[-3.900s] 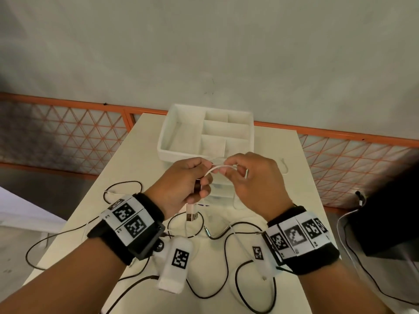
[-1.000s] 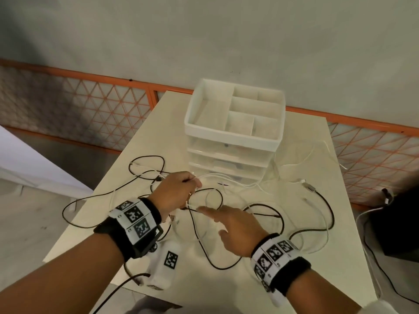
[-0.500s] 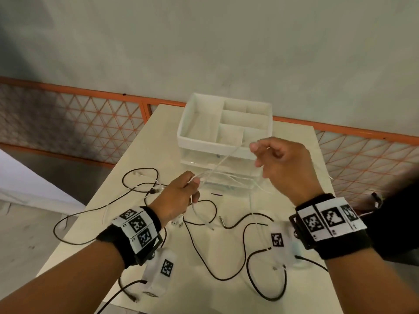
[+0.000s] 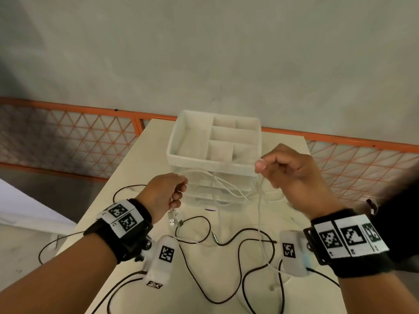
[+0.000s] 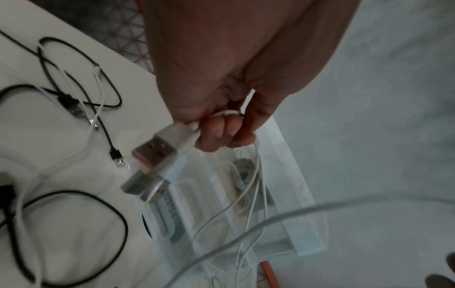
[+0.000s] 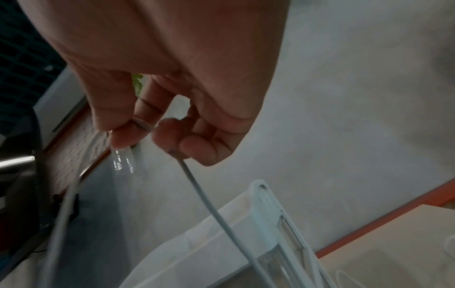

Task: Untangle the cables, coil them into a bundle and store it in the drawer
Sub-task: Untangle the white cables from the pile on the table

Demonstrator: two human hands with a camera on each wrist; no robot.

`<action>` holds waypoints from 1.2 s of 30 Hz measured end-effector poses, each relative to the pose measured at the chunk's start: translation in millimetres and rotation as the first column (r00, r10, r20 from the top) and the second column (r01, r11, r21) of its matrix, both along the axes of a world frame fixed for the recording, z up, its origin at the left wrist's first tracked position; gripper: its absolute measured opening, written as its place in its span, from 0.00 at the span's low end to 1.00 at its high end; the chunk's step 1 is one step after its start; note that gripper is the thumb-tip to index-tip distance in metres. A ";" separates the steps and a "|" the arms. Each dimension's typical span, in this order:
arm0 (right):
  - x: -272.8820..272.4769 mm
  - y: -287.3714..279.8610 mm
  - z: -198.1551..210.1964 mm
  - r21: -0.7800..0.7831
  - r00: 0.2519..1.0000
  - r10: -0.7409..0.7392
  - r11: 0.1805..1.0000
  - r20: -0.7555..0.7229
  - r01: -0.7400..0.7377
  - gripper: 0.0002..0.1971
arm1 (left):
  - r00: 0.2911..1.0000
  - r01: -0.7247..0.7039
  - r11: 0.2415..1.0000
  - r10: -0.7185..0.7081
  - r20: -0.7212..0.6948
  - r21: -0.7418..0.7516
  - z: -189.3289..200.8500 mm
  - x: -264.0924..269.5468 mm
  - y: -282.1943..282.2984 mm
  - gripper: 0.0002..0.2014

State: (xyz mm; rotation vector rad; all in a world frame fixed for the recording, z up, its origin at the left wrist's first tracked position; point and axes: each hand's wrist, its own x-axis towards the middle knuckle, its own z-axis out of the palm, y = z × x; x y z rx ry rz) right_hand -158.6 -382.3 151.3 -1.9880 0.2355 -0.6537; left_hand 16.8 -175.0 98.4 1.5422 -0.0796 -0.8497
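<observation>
Pale desk (image 4: 226,279) carries loose thin black cables (image 4: 240,264) – uncoiled yet; left hand (image 4: 163,193) and right hand (image 4: 292,171) each pinch thin white cable (image 4: 259,214), white plastic drawer unit (image 4: 213,143) waiting at far edge.

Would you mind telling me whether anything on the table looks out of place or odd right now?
Only the expected mess: black cables sprawl in crossing loops over the table, one trailing off its left edge. The white cable hangs between left hand and right hand. Nothing looks damaged.
</observation>
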 end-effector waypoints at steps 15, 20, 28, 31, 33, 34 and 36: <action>22.3 13.8 6.6 0.006 0.979 -0.195 0.981 0.061 0.195 0.11 | 0.954 0.254 0.935 -0.285 -0.098 -0.246 -2.7 -29.3 -7.6 0.11; 21.2 9.3 8.6 0.038 0.945 -0.289 0.957 0.153 0.287 0.13 | 0.947 0.278 0.926 -0.309 -0.090 -0.256 -6.0 -28.4 -5.2 0.10; 16.8 -7.5 -15.1 0.080 0.883 -0.448 0.894 0.141 0.441 0.06 | 0.977 0.203 0.949 -0.213 -0.017 -0.241 6.7 -24.1 -4.4 0.10; 9.1 -30.4 -70.5 -0.186 0.842 -0.517 0.852 -0.152 0.489 0.05 | 0.982 0.178 0.941 -0.152 0.108 -0.287 31.7 -22.0 -2.8 0.11; 0.6 -37.1 -107.7 -0.268 0.733 -0.552 0.834 -0.398 0.482 0.06 | 0.966 0.201 0.922 -0.131 0.224 -0.330 47.1 -21.1 0.1 0.12; -4.1 -37.5 -120.1 -0.274 0.666 -0.540 0.840 -0.515 0.469 0.07 | 0.957 0.209 0.916 -0.120 0.265 -0.341 52.2 -20.3 1.2 0.12; -9.9 -39.1 -134.2 -0.258 0.556 -0.470 0.871 -0.685 0.418 0.15 | 0.946 0.205 0.924 -0.101 0.309 -0.324 55.8 -16.8 3.3 0.13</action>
